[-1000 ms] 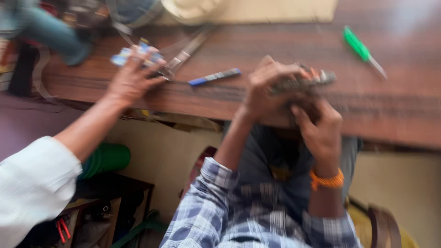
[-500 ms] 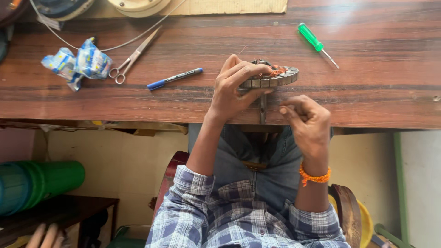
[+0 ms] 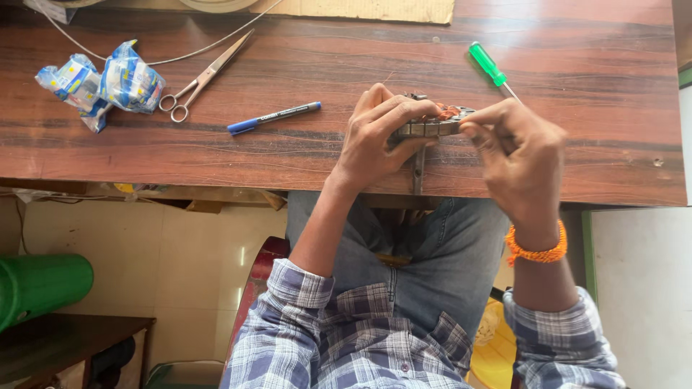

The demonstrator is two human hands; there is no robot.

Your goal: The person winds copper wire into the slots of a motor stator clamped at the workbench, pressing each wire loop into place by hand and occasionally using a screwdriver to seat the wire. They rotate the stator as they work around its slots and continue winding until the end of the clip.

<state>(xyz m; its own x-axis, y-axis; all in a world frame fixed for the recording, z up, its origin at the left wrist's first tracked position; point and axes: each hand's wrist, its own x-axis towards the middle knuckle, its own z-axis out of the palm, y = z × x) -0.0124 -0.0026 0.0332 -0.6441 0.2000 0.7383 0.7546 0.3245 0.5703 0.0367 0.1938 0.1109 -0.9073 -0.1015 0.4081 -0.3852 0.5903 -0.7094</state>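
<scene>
A round metal motor core with copper-coloured windings [image 3: 432, 122] rests on its edge on the wooden table [image 3: 288, 155], a metal shaft hanging down from it. My left hand [image 3: 378, 133] grips its left side with fingers curled over the top. On the core's right rim, my right hand [image 3: 515, 155] pinches with the fingertips; an orange band sits on that wrist. Most of the core is hidden behind both hands.
A green-handled screwdriver [image 3: 490, 66] lies just beyond my right hand. A blue marker [image 3: 272, 117], scissors [image 3: 205, 75] and a crumpled blue plastic packet [image 3: 104, 83] lie to the left. Cardboard [image 3: 367, 9] sits at the far edge. A green bin [image 3: 40, 284] stands on the floor.
Another person's hand at the packet has left the view. My right hand has risen from below the core to its right rim. The left hand keeps its grip.
</scene>
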